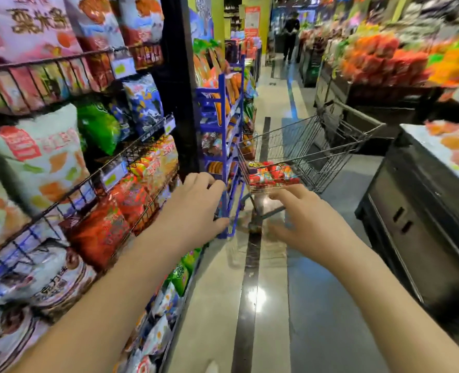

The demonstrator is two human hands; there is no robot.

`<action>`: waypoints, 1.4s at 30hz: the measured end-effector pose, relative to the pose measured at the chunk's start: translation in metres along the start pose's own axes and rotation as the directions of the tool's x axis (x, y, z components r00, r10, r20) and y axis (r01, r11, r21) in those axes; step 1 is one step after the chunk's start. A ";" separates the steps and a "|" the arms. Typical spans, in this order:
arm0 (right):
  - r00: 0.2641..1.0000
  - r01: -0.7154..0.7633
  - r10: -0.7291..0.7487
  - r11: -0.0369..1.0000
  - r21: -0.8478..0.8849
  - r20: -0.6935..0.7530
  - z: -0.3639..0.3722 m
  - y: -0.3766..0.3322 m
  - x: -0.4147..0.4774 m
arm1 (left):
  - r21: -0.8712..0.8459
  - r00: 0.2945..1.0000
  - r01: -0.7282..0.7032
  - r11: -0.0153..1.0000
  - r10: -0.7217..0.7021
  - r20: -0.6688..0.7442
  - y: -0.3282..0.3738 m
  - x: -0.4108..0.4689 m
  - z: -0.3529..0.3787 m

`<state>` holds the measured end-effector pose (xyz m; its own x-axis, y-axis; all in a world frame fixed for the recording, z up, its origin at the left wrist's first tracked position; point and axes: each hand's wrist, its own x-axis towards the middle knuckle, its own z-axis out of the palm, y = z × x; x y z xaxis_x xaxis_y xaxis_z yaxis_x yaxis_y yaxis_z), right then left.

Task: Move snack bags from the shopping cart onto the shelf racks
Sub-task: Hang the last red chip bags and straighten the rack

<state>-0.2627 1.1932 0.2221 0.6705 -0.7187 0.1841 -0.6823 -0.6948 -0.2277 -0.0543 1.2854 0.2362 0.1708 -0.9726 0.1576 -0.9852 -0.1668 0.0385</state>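
Red glossy snack bags (272,173) in a grey wire shopping cart (330,146); left hand (196,205) and right hand (301,211) reach, grips spread, empty; slick film may slip.

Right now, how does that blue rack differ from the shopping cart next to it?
The blue rack is tall, narrow and painted blue; the shopping cart is lower, wider, bare grey wire. The rack's stacked tiers are full, while the cart holds only red snack bags at its near end. Both stand in the aisle.
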 end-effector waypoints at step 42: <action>0.962 -0.145 0.135 0.989 0.027 0.239 0.115 0.432 0.557 | -0.054 0.924 -0.034 0.998 0.051 0.379 -0.007 0.707 0.227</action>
<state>-0.1498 0.4958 0.1164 0.6226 -0.7783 -0.0820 -0.7642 -0.5820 -0.2780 0.0709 0.5624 0.1234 0.1030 -0.9686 -0.2261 -0.9884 -0.1252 0.0861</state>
